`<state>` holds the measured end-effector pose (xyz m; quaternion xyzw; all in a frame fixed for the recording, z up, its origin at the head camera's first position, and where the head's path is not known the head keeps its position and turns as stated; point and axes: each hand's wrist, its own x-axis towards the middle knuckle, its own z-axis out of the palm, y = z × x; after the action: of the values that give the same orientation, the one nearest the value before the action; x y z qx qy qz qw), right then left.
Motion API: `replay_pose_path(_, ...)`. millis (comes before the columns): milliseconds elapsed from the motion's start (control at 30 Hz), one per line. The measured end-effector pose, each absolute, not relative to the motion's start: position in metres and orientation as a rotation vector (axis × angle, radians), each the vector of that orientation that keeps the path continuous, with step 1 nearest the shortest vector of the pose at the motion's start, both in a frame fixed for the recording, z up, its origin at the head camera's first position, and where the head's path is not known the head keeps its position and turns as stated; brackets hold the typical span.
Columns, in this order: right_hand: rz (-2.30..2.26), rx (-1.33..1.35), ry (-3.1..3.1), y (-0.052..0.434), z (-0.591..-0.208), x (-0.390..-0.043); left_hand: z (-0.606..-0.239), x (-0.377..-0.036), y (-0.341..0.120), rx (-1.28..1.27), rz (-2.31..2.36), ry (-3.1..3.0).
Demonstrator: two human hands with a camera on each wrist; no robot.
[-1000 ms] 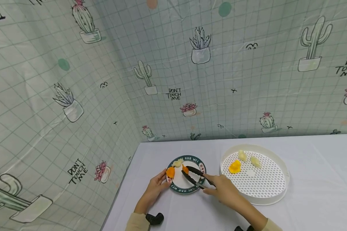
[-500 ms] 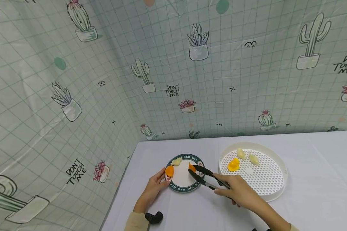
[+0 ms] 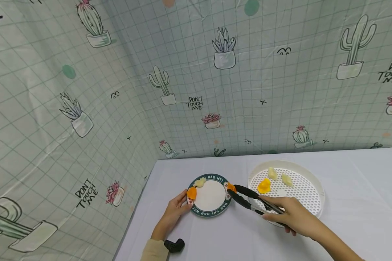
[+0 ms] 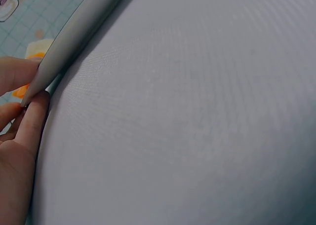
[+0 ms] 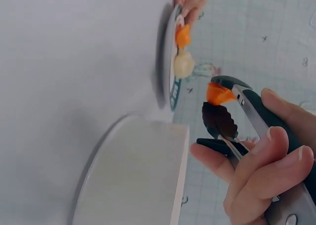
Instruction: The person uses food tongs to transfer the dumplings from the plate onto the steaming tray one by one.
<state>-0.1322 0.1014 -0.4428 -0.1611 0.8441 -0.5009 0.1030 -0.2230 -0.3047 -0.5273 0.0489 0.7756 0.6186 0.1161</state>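
From the head, the right hand (image 3: 294, 216) gripped tongs (image 3: 248, 199) pinching an orange piece (image 3: 231, 187) over the plate's (image 3: 212, 212) right rim. Two pieces stayed on the plate, three in the tray (image 3: 317, 210). The left hand (image 3: 174, 212) pinched the rim.

The left wrist showed fingers (image 4: 34, 116) on the rim, the plate mostly cut off.

The right wrist showed the piece (image 5: 218, 94) between the tong tips.

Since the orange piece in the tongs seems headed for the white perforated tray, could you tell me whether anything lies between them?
Nothing visible does. The tongs in the right hand hold the orange piece at the plate's right edge; only bare tablecloth separates it from the tray.
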Motion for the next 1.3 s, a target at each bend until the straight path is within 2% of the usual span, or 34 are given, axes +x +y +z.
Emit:
replay_pose_path(733,-1.437,-0.528,2.461,0.178,-0.45,-0.127,-0.528,-0.225,-0.304,0.098,1.808,2.28)
replay_pose_path(1300,-1.328,-0.659,2.425,0.2,-0.459,-0.135,-0.527,-0.221,-0.304,0.093,1.816,2.277)
